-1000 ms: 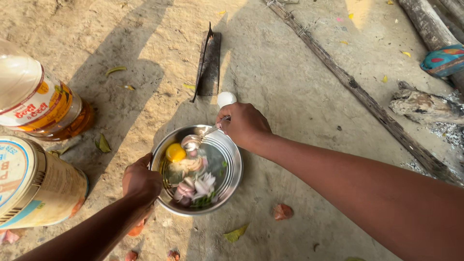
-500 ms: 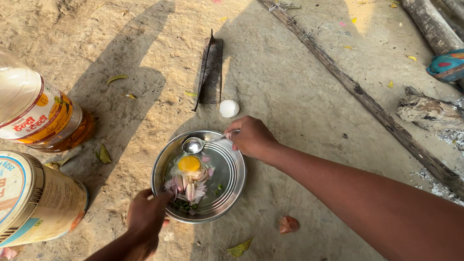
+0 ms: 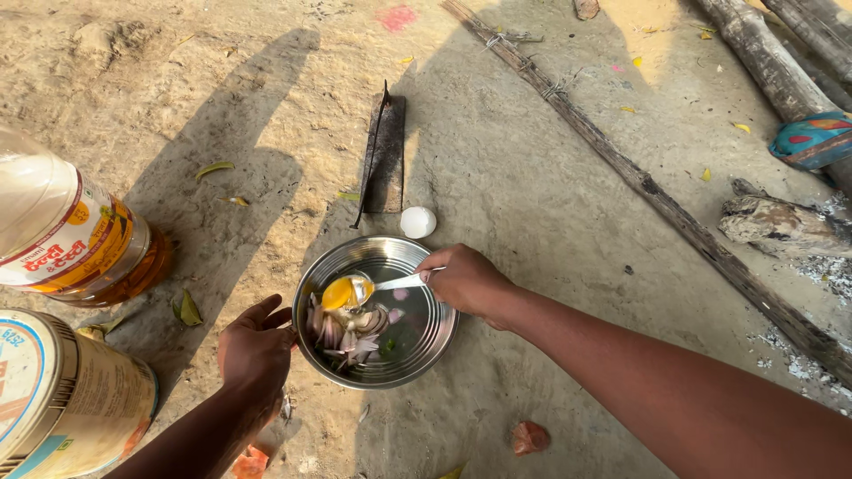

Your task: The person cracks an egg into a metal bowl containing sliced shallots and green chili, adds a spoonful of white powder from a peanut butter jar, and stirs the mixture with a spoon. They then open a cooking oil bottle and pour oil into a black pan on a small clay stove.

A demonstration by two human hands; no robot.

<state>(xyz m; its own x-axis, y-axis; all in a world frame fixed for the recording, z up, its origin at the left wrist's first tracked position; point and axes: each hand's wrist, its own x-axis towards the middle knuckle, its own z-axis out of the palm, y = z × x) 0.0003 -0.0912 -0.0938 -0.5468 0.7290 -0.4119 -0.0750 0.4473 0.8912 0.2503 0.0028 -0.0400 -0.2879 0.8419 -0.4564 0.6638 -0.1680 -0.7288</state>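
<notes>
The right hand (image 3: 466, 282) is clamping a spoon (image 3: 359, 289) (yolk on it) over the bowl (image 3: 426, 341); the left hand (image 3: 256, 348), fingers apart, is touching its rim.

Left hand (image 3: 256, 348) flat (palm down), right hand (image 3: 464, 279) fingers pinched

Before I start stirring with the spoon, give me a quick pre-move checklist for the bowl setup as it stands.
1. Right hand grips the spoon handle: ok.
2. Left hand steadies the steel bowl at its left rim: ok.
3. Egg yolk sits unbroken at the spoon's tip, inside the bowl: ok.
4. Sliced onion lies inside the bowl, none spilled over the rim: ok.
5. Eggshell lies on the ground just beyond the far rim, outside the bowl: ok.
6. Bowl level on the dirt ground: cannot tell.
</notes>
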